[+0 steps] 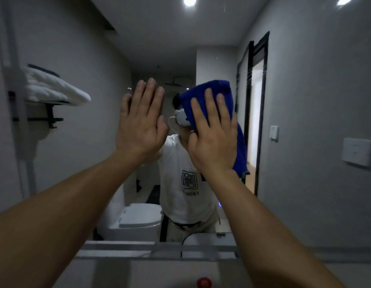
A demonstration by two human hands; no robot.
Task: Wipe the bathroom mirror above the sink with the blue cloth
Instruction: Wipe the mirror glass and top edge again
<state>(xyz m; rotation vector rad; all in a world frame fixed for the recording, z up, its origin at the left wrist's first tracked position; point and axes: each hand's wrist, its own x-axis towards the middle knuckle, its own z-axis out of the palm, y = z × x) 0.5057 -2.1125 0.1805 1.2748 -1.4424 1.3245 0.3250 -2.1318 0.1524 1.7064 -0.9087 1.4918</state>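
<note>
Blue terry cloth (209,89) lies mid-height on the wall mirror (301,96), pressed flat under the straight-fingered right hand (213,140); the empty left hand (139,123) braces open-palmed beside it. Wiping looks underway, most glass likely remaining.

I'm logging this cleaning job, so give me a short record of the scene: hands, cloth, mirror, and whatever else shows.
left hand: raised flat at the mirror, fingers straight, holding nothing
right hand: fingers straight, pressing the blue cloth on the glass
blue cloth: spread under the right hand, lower end hanging past the wrist
mirror reflection: the person, a toilet, a doorway
left side: folded white towels on a rack
bottom edge: a red object, cut off
</note>
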